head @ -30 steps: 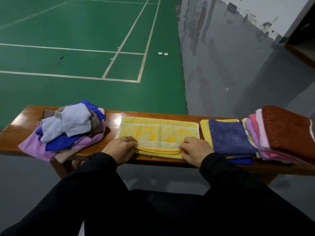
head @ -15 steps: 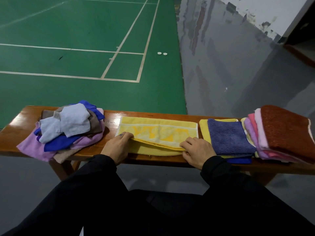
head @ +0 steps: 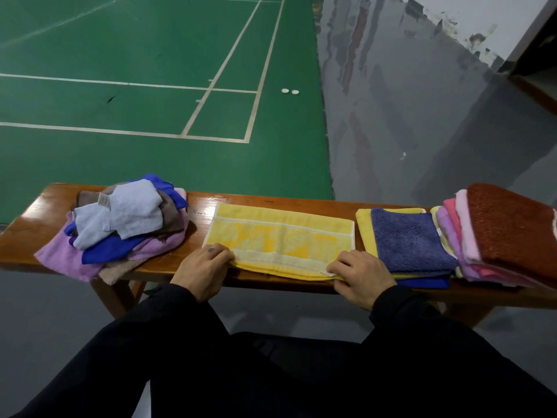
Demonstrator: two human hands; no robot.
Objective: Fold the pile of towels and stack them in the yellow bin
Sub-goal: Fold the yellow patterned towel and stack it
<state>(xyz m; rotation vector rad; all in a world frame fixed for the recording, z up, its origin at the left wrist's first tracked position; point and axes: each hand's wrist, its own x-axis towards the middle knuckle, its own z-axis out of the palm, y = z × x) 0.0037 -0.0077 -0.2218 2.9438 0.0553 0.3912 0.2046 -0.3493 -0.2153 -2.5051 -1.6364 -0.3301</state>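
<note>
A yellow towel [head: 280, 236] lies folded lengthwise on the wooden bench [head: 36, 224], in the middle. My left hand [head: 202, 271] pinches its near left corner. My right hand [head: 360, 274] pinches the near right corner, fingers curled on the hem. A loose pile of unfolded towels [head: 120, 224], lilac, blue, grey and brown, sits at the left. Folded towels lie to the right: a dark blue one [head: 410, 242] on a yellow one, then a stack topped by a rust-red towel [head: 512, 227]. No yellow bin is in view.
The bench runs across the frame, with its near edge under my hands. Beyond it lie a green court floor [head: 150, 86] with white lines and a grey floor [head: 422, 131]. Two small white discs [head: 290, 91] lie on the court. My dark-clad legs fill the foreground.
Half a second ago the near edge of the yellow towel was lifted at the left; now both hands have laid it flat and aligned along the bench's near edge.
</note>
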